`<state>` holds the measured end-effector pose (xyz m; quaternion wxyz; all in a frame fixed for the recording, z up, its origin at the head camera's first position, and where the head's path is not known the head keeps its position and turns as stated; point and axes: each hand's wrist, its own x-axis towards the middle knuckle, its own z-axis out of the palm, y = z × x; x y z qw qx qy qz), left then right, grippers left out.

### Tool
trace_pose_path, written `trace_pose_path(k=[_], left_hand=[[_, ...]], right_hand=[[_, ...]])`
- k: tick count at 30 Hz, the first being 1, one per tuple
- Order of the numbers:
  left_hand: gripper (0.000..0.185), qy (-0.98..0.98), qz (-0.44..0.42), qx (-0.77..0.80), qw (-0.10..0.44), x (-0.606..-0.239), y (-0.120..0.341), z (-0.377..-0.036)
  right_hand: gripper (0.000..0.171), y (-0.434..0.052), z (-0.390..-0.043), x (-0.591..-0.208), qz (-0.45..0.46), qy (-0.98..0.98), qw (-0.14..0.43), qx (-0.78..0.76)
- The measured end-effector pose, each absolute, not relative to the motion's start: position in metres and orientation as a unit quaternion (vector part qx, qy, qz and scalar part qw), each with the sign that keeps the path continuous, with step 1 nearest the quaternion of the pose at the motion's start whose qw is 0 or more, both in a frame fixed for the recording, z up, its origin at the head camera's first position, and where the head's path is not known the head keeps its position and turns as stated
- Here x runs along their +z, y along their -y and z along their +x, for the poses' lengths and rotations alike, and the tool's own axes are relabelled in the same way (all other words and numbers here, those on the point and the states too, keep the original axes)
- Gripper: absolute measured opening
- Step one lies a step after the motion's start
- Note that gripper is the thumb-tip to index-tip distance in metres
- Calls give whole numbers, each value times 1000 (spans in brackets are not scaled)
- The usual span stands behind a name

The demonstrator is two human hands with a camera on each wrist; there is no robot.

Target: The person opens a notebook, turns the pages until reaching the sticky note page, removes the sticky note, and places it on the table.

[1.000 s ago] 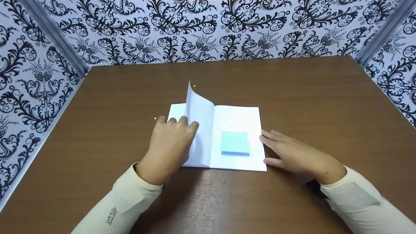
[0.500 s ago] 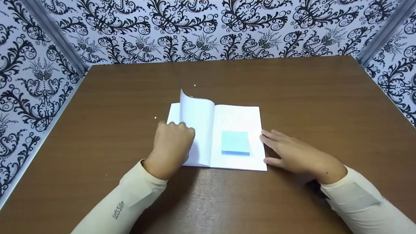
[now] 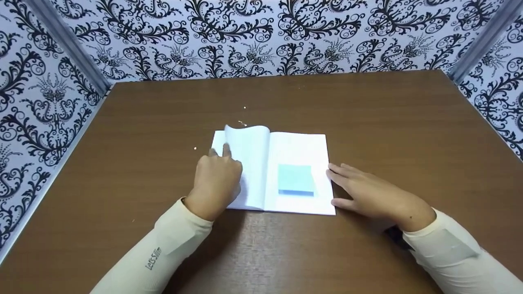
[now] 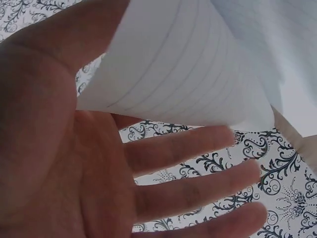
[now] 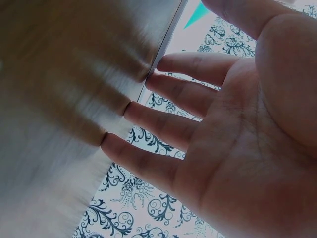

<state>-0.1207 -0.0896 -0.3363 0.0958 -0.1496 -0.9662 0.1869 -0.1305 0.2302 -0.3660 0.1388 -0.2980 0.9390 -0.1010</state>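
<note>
A notebook [image 3: 300, 149] lies spread on the table, and a light blue sticky-note pad [image 3: 295, 178] rests on its right page. My left hand [image 3: 216, 175] is at the left side, against a curved, lifted page [image 3: 251, 163]. In the left wrist view this lined page [image 4: 163, 64] passes between the thumb and the other fingers [image 4: 193, 193], which are extended; the index finger is mostly hidden. My right hand [image 3: 367, 192] rests beside the right edge with straight fingers. In the right wrist view its fingertips [image 5: 166, 62] touch down near the notebook's edge.
The brown wooden table [image 3: 367, 110] extends around the notebook. Small white specks lie beyond and left of it. Patterned black-and-white walls [image 3: 253, 36] enclose the back and sides.
The lifted page has come down further to the left, with my left hand moving slightly lower and its fingers extending. My right hand and the sticky-note pad have stayed in place.
</note>
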Motion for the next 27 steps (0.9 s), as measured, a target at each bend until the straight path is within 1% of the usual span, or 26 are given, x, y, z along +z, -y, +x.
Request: trace_pose_path(k=[3, 6, 7, 10, 11, 13, 15, 18, 21, 24, 27], left_hand=[[31, 970, -159, 174, 54, -336, 89, -123], [39, 971, -185, 149, 30, -339, 89, -126], [40, 970, -199, 136, 33, -340, 89, -126], [34, 961, -253, 93, 59, -345, 88, -125], [33, 957, -273, 74, 61, -345, 87, -124], [29, 948, -311, 38, 60, -347, 87, -123], [31, 942, -334, 6, 38, -350, 86, -122], [37, 939, -344, -15, 10, -353, 84, -123], [50, 942, -335, -14, -15, -354, 82, -123], [61, 945, -325, -14, -37, -354, 79, -124], [63, 944, -327, -18, -44, -355, 77, -123]], right_hand=[[70, -230, -131, -366, -296, -939, 141, -100], [70, -230, -131, -366, -294, -940, 139, -100], [70, -230, -131, -366, -294, -940, 139, -101], [70, -229, -131, -366, -292, -941, 141, -101], [70, -229, -131, -365, -292, -941, 142, -101], [70, -229, -131, -365, -291, -940, 145, -102], [70, -228, -131, -365, -291, -939, 148, -103], [69, -227, -131, -365, -293, -939, 147, -101], [69, -225, -131, -363, -298, -940, 138, -96], [70, -221, -129, -360, -306, -941, 117, -88], [67, -212, -128, -354, -315, -942, 81, -80]])
